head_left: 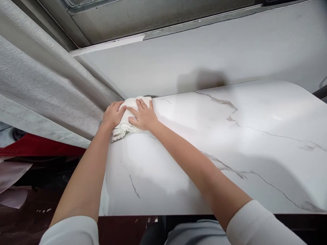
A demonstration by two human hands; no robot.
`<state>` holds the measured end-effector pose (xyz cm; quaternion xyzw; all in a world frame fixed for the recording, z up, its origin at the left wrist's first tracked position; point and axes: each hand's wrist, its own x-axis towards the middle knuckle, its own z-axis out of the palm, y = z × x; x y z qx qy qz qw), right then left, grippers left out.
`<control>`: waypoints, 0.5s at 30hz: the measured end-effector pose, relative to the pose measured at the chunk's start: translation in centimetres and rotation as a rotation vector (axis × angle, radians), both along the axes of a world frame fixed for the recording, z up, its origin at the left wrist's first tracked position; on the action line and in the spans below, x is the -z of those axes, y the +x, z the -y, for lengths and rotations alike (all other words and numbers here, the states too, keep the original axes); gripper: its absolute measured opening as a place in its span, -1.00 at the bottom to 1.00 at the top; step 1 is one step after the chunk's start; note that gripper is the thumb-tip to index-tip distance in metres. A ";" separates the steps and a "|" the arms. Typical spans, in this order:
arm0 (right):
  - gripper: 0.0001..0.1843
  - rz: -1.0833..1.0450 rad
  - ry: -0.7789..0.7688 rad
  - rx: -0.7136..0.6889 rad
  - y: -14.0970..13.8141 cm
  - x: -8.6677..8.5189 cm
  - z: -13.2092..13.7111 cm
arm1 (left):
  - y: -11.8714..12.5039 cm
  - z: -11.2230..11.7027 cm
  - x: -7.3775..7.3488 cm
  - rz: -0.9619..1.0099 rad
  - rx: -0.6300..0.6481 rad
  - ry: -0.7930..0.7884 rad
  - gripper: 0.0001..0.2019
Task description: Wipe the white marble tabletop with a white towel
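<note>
A folded white cloth (131, 105) lies at the far left corner of a white table with grey marble veins (163, 177). My left hand (112, 115) is at the cloth's left edge, by the table's side, its fingers bent and closed over the fabric. Flat on top of the same cloth rests my right hand (144, 117), fingers spread apart. The cloth's layered, ruffled edge shows below the hands, toward me. What lies under the cloth is hidden.
A pale curtain (51, 75) hangs close along the table's left side. Behind the table stands a white panel (153, 68), with a metal window frame (133, 20) above it. Red fabric (43, 145) and a dark reddish floor (33, 221) show at lower left.
</note>
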<state>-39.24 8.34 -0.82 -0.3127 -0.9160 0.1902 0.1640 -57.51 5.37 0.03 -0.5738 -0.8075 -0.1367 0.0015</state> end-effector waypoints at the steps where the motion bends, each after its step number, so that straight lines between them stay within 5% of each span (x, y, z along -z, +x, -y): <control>1: -0.40 -0.002 0.000 0.004 -0.2 0.1 -0.3 | 0.0 -0.4 -0.1 0.011 -0.019 -0.014 -0.49; 6: -0.41 -0.016 0.012 0.020 -1.3 0.3 -1.7 | 0.0 -1.7 -0.7 0.030 -0.106 -0.081 -0.48; 15: -0.43 0.001 0.034 0.040 -1.4 0.1 -1.7 | -1.1 -2.3 0.1 0.005 -0.066 -0.077 -0.47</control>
